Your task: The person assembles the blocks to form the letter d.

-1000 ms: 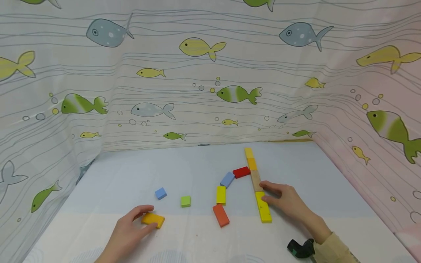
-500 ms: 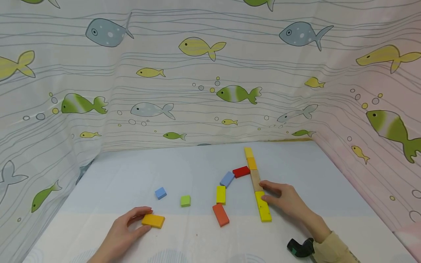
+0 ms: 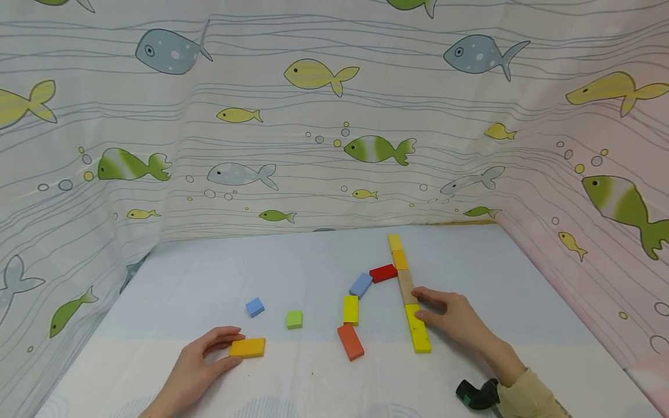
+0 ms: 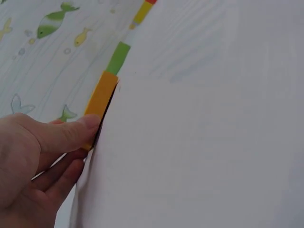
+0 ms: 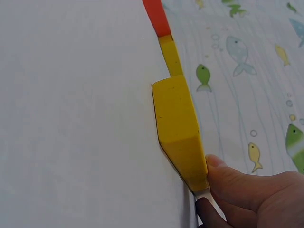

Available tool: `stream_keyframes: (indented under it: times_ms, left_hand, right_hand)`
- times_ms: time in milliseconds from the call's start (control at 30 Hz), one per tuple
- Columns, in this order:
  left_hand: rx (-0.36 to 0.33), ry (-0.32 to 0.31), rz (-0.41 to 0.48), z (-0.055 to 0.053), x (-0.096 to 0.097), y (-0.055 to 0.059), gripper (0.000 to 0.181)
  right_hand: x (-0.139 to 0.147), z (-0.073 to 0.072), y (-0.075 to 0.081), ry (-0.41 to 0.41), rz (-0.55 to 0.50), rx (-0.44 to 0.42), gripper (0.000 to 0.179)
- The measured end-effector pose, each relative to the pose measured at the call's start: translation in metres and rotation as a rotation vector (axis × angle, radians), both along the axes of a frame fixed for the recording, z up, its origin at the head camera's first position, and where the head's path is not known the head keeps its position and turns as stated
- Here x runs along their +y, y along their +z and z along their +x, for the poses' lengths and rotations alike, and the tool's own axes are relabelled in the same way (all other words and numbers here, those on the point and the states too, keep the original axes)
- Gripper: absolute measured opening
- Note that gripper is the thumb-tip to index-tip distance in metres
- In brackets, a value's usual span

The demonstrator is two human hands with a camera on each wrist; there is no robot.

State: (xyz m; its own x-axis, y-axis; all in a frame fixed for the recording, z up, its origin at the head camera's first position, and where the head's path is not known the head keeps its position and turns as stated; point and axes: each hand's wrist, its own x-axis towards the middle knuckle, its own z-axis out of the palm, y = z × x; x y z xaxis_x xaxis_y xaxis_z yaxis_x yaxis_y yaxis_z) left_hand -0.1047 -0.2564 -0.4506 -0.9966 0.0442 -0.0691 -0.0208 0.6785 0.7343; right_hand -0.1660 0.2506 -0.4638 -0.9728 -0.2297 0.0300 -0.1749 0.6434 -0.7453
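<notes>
My left hand (image 3: 194, 367) pinches the left end of an orange-yellow rectangular block (image 3: 252, 348) between thumb and fingers; the left wrist view shows the thumb on the near face of that block (image 4: 100, 97). At the right, my right hand (image 3: 459, 323) rests against the right side of a straight row of blocks. Its thumb touches a long yellow block (image 3: 420, 337) and a finger touches a plain wooden block (image 3: 406, 287). The right wrist view shows the thumb beside the yellow block (image 5: 175, 118), with the fingers partly hidden.
A curve of red (image 3: 384, 273), blue (image 3: 361, 285), yellow (image 3: 351, 310) and orange-red (image 3: 351, 341) blocks leads off the row. A green block (image 3: 295, 319) and a small blue block (image 3: 255, 307) lie apart. A black curved object (image 3: 477, 395) is by the right sleeve.
The left hand has shifted its grip to the left end of the orange-yellow block, which has turned more level and slid slightly right. The right hand stays still.
</notes>
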Motion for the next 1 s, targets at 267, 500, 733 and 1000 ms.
stream_keyframes:
  times_ms: [267, 500, 733, 1000]
  left_hand:
    - [-0.021, -0.002, 0.028, 0.002, 0.016, 0.002, 0.051]
    - [0.012, -0.122, 0.081, 0.002, 0.037, 0.0, 0.049]
    - [0.056, -0.274, 0.134, 0.0, 0.069, -0.001, 0.047]
    - [0.034, -0.39, 0.155, -0.003, 0.111, 0.003, 0.042]
  right_hand:
    - [-0.001, 0.0, 0.001, -0.007, 0.0, -0.012, 0.056]
    - [-0.001, 0.0, 0.001, -0.015, 0.006, -0.016, 0.055]
    - [-0.001, -0.001, 0.001, -0.008, 0.013, -0.006, 0.055]
    - [-0.001, -0.001, 0.002, -0.002, 0.013, -0.007, 0.055]
